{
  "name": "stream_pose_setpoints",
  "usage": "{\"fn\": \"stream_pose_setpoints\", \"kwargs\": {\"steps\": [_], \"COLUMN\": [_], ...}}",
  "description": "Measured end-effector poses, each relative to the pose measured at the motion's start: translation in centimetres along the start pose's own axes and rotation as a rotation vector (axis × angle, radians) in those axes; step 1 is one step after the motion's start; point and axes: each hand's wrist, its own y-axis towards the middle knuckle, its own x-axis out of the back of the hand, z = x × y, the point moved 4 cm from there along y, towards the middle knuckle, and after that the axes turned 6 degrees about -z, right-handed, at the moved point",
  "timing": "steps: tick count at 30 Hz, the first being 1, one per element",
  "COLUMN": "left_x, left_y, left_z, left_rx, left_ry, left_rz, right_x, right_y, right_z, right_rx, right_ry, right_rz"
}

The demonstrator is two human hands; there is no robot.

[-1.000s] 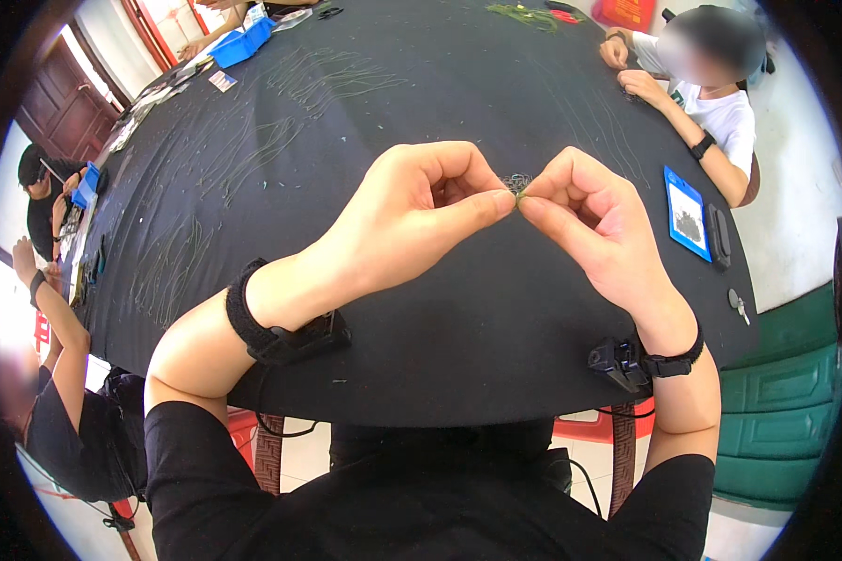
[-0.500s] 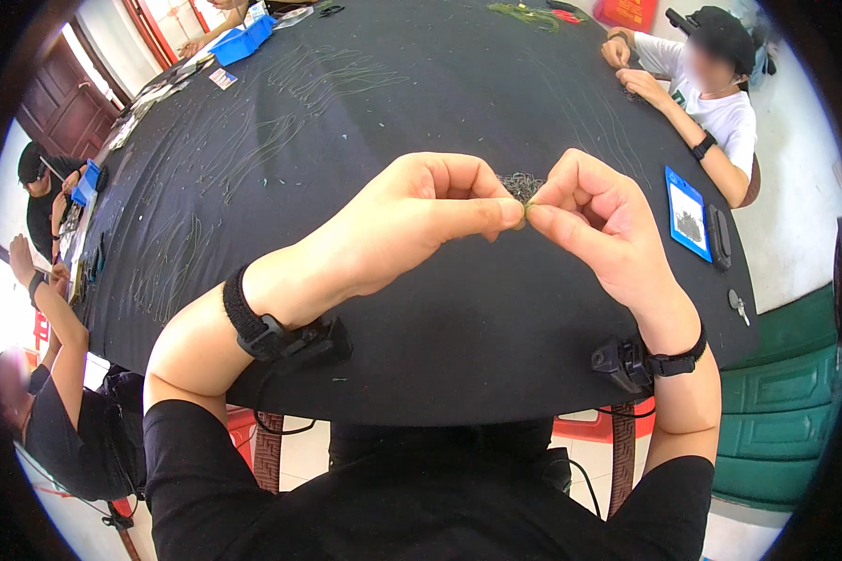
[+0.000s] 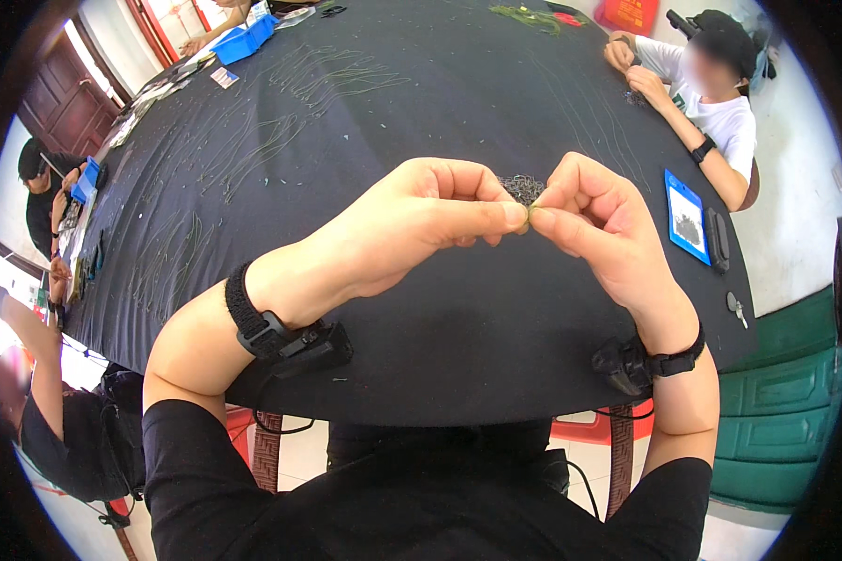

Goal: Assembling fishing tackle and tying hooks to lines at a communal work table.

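Just above the black tablecloth, my left hand [image 3: 440, 203] and my right hand [image 3: 601, 213] meet fingertip to fingertip. Each is closed in a pinch of thumb and index finger. A short bit of thin yellow-green line [image 3: 529, 219] shows between the fingertips; the rest of it is hidden by the fingers. Right behind them on the cloth lies a small heap of dark, wiry metal pieces [image 3: 524, 185], partly covered by my hands and too fine to make out singly.
Long thin green lines [image 3: 323, 79] lie spread over the black cloth [image 3: 421, 346] at left and far. To the right are a blue tray [image 3: 689, 220] with dark bits, a black case [image 3: 718, 238] and a key [image 3: 738, 309]. Co-workers sit at the table's left and right.
Both hands stay pinched together and have sunk very slightly toward me. At the left edge, a co-worker's raised forearm has shifted outward. Nothing was let go.
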Motion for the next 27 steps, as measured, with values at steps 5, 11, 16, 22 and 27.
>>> {"fn": "stream_pose_setpoints", "kwargs": {"steps": [5, 11, 16, 22, 27], "left_x": [0.2, 0.3, 0.3, 0.6, 0.8], "left_y": [0.1, 0.1, 0.1, 0.0, -0.1], "left_z": [0.2, 0.0, 0.1, -1.0, -1.3], "left_rx": [0.014, 0.005, -0.001, -0.17, -0.296], "left_ry": [-0.006, -0.013, -0.009, 0.254, 0.393], "left_rz": [-0.007, -0.013, -0.009, -0.122, -0.173], "right_x": [-0.2, -0.1, -0.2, 0.0, 0.2], "right_y": [0.0, 0.2, 0.2, 0.3, 0.3], "right_z": [-0.5, -0.5, -0.4, -0.2, 0.0], "right_rx": [-0.025, -0.065, -0.057, -0.004, 0.002], "right_ry": [0.093, 0.074, 0.03, -0.135, -0.187], "right_rz": [-0.015, -0.006, -0.021, -0.07, -0.067]}}
